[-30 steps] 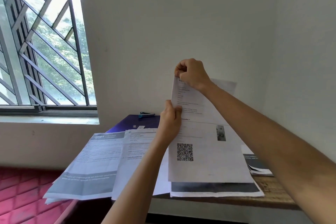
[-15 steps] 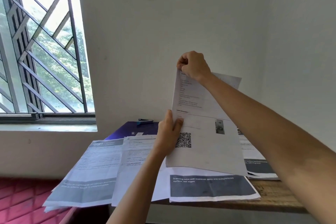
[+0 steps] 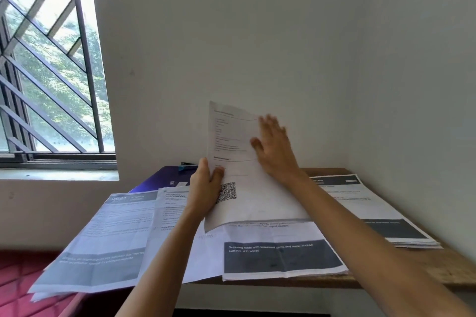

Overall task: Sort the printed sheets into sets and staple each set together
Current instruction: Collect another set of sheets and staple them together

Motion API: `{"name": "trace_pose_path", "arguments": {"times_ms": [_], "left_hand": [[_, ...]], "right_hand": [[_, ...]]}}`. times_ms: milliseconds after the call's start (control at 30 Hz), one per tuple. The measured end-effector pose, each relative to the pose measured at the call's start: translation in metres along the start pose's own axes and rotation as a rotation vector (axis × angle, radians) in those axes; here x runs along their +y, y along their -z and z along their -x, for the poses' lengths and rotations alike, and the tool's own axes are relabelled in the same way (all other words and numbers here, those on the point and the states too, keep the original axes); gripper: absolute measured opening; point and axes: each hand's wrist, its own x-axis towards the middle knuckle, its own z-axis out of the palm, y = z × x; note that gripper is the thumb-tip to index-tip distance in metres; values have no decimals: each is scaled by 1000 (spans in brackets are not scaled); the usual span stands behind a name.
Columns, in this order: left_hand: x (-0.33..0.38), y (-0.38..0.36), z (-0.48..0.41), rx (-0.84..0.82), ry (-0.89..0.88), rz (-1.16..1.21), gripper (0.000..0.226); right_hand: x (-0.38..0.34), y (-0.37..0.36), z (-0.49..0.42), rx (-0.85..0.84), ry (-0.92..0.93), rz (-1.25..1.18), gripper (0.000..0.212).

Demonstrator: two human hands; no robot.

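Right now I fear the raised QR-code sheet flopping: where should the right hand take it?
Probably pinch the upper right edge of the QR-code sheet, coming from the right. The left hand grips only its left edge, so the raised top is unsupported; the open right hand is beside that edge.

matt paper sheets, worn wooden table, metal window grille

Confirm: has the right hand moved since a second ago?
Yes. The right hand left the held sheet's top corner, dropping lower and farther right relative to the stapler, fingers now open.
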Motion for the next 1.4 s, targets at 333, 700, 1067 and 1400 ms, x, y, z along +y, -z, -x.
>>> {"name": "trace_pose_path", "arguments": {"times_ms": [333, 700, 1067, 1400], "left_hand": [[-13, 5, -20, 63, -11, 12, 12], [4, -19, -31, 173, -112, 13, 23], [-28, -36, -7, 144, 33, 66, 20], [-13, -31, -57, 3, 137, -187, 6]], "right_hand": [[42, 4, 23, -408, -679, -892, 36], [30, -24, 44, 137, -482, -881, 22], [34, -44, 79, 77, -458, -731, 15], [42, -26, 25, -46, -511, -417, 23]]}}
